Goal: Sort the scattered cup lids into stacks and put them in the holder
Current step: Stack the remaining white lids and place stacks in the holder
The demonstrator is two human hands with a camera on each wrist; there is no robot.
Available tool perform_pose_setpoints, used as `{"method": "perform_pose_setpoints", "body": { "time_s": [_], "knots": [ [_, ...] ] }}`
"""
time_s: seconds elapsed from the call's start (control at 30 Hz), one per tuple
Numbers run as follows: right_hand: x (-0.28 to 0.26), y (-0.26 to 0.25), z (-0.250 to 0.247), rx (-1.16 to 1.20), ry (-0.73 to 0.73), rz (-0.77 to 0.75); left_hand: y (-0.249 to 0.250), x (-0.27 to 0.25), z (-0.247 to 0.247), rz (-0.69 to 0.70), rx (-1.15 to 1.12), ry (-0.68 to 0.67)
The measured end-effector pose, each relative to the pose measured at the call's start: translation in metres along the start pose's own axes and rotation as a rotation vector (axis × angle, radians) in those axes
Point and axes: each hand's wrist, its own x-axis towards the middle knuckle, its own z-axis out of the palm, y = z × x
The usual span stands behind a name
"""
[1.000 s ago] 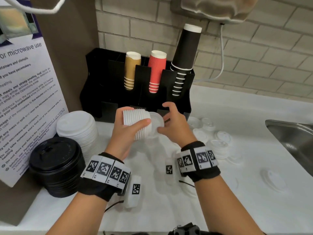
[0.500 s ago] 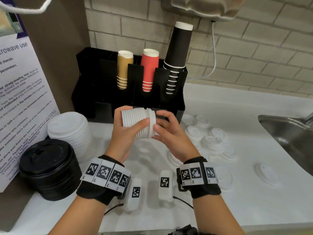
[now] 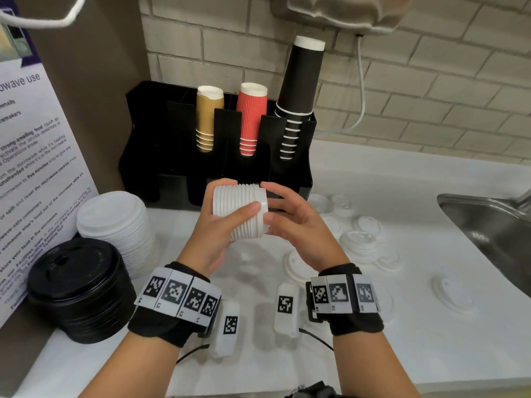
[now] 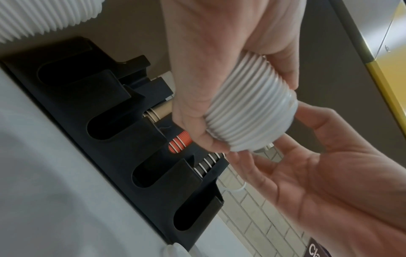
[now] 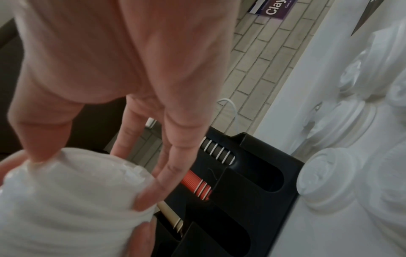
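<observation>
White small lids [image 3: 241, 212] are gripped as one stack by the left hand [image 3: 214, 234]; the right hand [image 3: 298, 222] fingertips press its end. The holder [image 3: 290, 170] slots at 12 o'clock are unfilled; loose lids [image 3: 359, 239] at 3 o'clock are left.

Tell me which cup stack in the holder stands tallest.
The black cups, rightmost slot of the holder. They rise well above the red cups and tan cups.

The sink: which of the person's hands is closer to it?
Right. The right hand is on the sink's side of the lid stack, touching its end; the left hand, gripping the stack, is farther away.
</observation>
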Motion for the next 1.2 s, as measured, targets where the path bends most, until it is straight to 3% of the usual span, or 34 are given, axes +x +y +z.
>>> {"method": "perform_pose_setpoints", "body": {
  "time_s": [0.2,0.33,0.47,0.53,0.63,0.8,1.03,1.2],
  "knots": [
    [0.002,-0.003,0.002,-0.099,0.053,-0.058,-0.005,0.004,0.008,-0.035,-0.125,0.066],
    [0.005,-0.003,0.000,0.007,0.100,-0.087,-0.003,0.007,0.007,-0.029,-0.145,0.037],
    [0.007,0.002,0.005,0.160,-0.046,0.061,-0.004,0.006,0.007,-0.122,-0.250,-0.010],
    [0.007,0.005,0.010,0.274,-0.099,0.127,-0.006,0.005,0.005,-0.159,-0.158,-0.031],
    [0.009,0.006,0.012,0.306,-0.053,0.148,-0.006,0.007,0.000,-0.199,-0.007,0.012],
    [0.014,0.013,0.007,0.120,0.020,0.218,-0.011,0.014,-0.016,-0.334,0.090,0.143],
    [0.013,0.032,0.018,-0.089,-0.073,0.331,-0.024,0.010,-0.023,-0.528,0.427,0.079],
    [0.011,0.043,0.018,-0.373,-0.142,0.381,-0.032,0.007,-0.031,-0.614,0.646,0.047]
  ]
}}
